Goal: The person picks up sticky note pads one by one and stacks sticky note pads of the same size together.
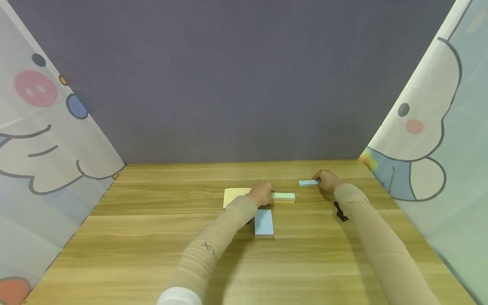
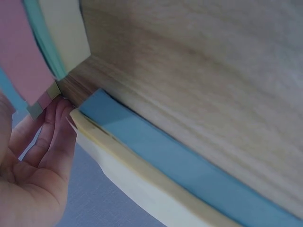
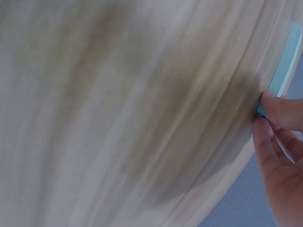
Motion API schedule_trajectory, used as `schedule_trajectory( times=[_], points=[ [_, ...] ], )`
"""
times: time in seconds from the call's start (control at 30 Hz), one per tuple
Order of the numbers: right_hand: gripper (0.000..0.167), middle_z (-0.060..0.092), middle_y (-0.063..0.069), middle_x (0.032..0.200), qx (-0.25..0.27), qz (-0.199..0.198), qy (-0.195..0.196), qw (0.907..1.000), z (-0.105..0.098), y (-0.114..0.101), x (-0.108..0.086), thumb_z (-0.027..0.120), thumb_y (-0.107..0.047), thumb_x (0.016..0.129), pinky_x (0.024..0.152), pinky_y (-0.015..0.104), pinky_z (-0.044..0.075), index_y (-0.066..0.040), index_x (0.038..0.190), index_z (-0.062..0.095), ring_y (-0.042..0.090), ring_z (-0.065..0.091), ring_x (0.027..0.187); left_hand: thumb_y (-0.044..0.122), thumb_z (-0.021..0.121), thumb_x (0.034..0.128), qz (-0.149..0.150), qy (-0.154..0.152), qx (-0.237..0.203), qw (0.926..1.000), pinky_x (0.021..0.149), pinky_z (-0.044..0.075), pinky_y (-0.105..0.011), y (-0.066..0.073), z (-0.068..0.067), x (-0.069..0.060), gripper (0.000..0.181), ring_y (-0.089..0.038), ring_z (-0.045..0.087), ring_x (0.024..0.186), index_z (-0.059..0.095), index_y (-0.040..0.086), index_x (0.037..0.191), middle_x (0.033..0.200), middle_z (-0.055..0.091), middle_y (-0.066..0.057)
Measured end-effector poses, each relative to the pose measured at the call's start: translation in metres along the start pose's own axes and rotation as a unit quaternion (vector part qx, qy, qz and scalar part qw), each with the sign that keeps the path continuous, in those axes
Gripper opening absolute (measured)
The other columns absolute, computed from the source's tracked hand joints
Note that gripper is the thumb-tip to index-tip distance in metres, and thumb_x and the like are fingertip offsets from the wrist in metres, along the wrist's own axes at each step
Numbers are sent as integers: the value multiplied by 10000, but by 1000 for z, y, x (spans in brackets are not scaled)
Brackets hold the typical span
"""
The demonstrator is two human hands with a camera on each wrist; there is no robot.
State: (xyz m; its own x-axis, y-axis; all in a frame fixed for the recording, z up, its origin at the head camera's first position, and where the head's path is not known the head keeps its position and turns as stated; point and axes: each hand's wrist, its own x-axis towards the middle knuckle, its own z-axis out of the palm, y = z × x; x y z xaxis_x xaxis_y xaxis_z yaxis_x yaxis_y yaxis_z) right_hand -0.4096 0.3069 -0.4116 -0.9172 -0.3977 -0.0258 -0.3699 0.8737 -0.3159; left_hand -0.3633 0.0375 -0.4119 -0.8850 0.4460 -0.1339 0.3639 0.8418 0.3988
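Observation:
My left hand grips the left end of a narrow stack of sticky notes, pale green on top, with coloured layers in the left wrist view. That hand partly covers a yellow-topped sticky note pad on its left. A larger blue-topped pad lies just nearer than the hand. Farther right, my right hand pinches the right end of a thin, narrow blue sticky note pad between thumb and fingers. In the right wrist view this thin pad is low against the tabletop.
The wood-grain table ends at a dark grey back panel. Cartoon-printed panels stand at left and right. A black strap piece shows beside the right wrist.

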Motion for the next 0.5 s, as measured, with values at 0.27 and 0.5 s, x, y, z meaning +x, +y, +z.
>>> schedule_trajectory(
  times=[0.27, 0.5],
  points=[
    [273, 614, 271, 1039, -48, -158, -87, 9998, -3, -2, -1, 618, 26, 799, 843, 466, 472, 119, 1055, 617, 393, 577, 954, 81, 706, 780, -42, 32, -101, 9999, 730, 460, -194, -2, -4, 2, 440, -158, 534, 979, 599, 59, 1207, 1270, 565, -72],
    [350, 580, 274, 1047, 771, 171, -60, 9969, 1, 12, -7, 654, -20, 796, 800, 439, 481, 122, 1107, 582, 367, 565, 921, 100, 701, 788, -160, -33, -102, 9998, 781, 467, -225, 0, -1, 0, 450, -184, 510, 1064, 589, 81, 1224, 1291, 540, -60]
  ],
)
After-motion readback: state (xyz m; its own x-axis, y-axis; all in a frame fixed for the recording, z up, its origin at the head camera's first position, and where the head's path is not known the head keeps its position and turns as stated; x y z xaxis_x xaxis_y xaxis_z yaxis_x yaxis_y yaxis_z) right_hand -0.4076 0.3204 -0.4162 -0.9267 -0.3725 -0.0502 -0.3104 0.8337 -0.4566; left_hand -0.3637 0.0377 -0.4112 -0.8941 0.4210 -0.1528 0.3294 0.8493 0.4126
